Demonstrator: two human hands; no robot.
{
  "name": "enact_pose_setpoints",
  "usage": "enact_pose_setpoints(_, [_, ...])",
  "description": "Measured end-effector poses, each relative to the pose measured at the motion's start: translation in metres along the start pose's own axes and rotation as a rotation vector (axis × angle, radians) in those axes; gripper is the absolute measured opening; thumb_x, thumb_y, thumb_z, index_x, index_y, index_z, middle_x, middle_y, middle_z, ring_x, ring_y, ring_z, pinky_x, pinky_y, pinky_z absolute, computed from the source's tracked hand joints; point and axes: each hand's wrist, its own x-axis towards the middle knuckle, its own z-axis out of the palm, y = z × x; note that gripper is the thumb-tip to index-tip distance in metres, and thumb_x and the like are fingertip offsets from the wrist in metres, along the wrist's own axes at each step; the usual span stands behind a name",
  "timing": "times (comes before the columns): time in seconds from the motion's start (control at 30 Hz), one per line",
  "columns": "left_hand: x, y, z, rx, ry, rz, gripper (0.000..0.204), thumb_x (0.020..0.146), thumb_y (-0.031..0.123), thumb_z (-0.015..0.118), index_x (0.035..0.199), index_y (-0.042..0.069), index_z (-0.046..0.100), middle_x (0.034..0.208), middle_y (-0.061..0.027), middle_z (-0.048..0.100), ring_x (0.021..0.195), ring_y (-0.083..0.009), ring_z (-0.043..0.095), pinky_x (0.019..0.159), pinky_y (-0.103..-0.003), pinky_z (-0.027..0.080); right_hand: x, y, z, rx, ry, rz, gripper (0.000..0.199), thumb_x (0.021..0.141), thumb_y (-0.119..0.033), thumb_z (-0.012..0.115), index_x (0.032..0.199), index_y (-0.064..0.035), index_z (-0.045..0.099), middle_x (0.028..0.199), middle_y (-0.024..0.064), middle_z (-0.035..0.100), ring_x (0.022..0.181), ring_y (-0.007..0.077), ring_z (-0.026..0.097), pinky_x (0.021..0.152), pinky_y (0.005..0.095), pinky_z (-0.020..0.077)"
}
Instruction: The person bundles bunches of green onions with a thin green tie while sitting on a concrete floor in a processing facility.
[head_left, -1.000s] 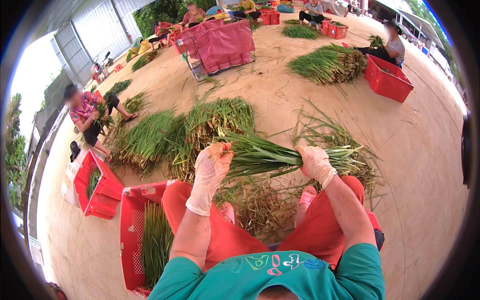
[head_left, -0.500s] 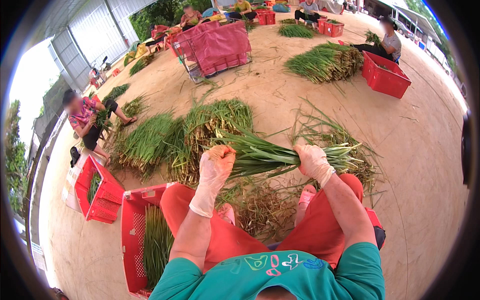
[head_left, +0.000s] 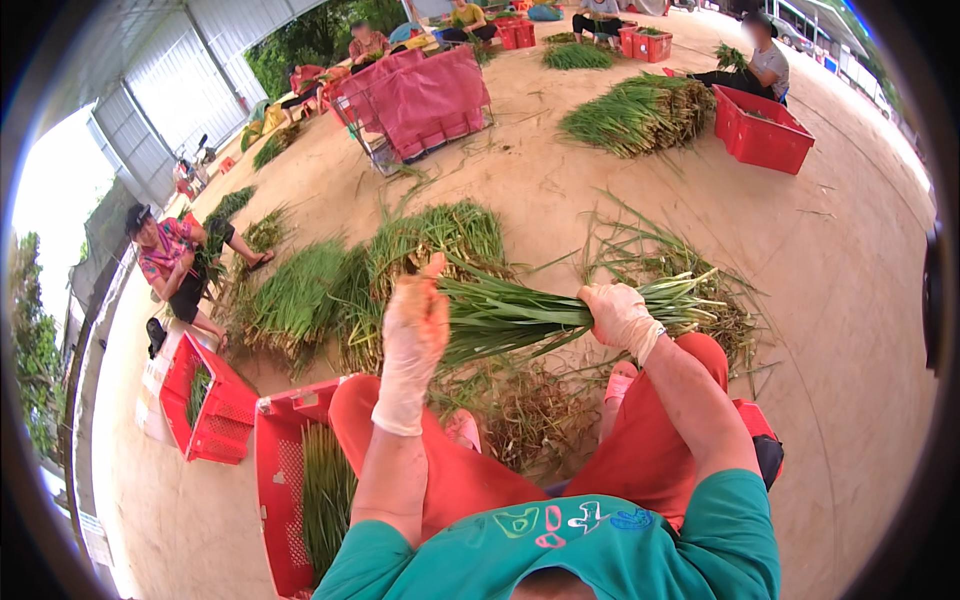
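A bunch of long green garlic chives (head_left: 515,312) lies crosswise in front of me, its pale stem ends to the right. My right hand (head_left: 617,318), in a thin whitish glove, is closed round it close to those stems. At the leafy end my left hand (head_left: 410,335), gloved and stained orange at the fingers, is raised upright beside the leaf tips. Its fingers are blurred, so their grip does not show. Below the bunch, a litter of dry trimmed leaves (head_left: 535,415) covers the floor between my feet.
Chive heaps (head_left: 300,295) lie ahead left, loose stalks (head_left: 690,255) ahead right. A red crate (head_left: 280,480) of chives stands by my left leg, another red crate (head_left: 225,415) beyond it. People sit working around; a pink-covered metal frame (head_left: 425,110) stands ahead.
My left hand has turned more upright, its fingers higher at the leaf tips. The right hand keeps its hold on the chives, shifted slightly left. The whole view has tilted a little.
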Motion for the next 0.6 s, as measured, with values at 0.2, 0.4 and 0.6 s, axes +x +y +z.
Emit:
enact_pose_setpoints(0.2, [-0.004, -0.011, 0.021, 0.682, -0.093, 0.169, 0.011, 0.097, 0.004, 0.057, 0.088, 0.004, 0.064, 0.08, -0.0032, 0.067, 0.069, -0.0108, 0.058, 0.062, -0.025, 0.048, -0.002, 0.001, 0.0, -0.016, -0.029, 0.035, 0.028, 0.074, -0.009, 0.068, 0.101, -0.0076, 0.063, 0.083, 0.013, 0.068, 0.083, 0.0321, 0.069, 0.072, 0.0435, 0.054])
enact_pose_setpoints(0.4, [-0.009, 0.025, -0.007, 0.31, 0.047, 0.049, 0.007, 0.096, 0.007, 0.064, 0.094, 0.003, 0.07, 0.084, -0.0024, 0.071, 0.071, -0.0088, 0.06, 0.066, -0.024, 0.05, 0.002, -0.003, -0.021, 0.117, -0.178, 0.275, 0.035, 0.078, -0.009, 0.067, 0.113, -0.01, 0.064, 0.092, 0.0168, 0.072, 0.09, 0.0347, 0.071, 0.075, 0.044, 0.0551])
enact_pose_setpoints(0.6, [-0.029, 0.032, 0.015, 0.618, 0.028, 0.151, 0.003, 0.09, 0.002, 0.07, 0.092, 0.001, 0.068, 0.082, -0.0055, 0.071, 0.073, -0.0089, 0.061, 0.065, -0.025, 0.049, 0.011, -0.014, -0.016, 0.16, -0.181, 0.282, 0.036, 0.078, -0.01, 0.064, 0.115, -0.0091, 0.065, 0.088, 0.0184, 0.071, 0.087, 0.0343, 0.071, 0.074, 0.0443, 0.0552])
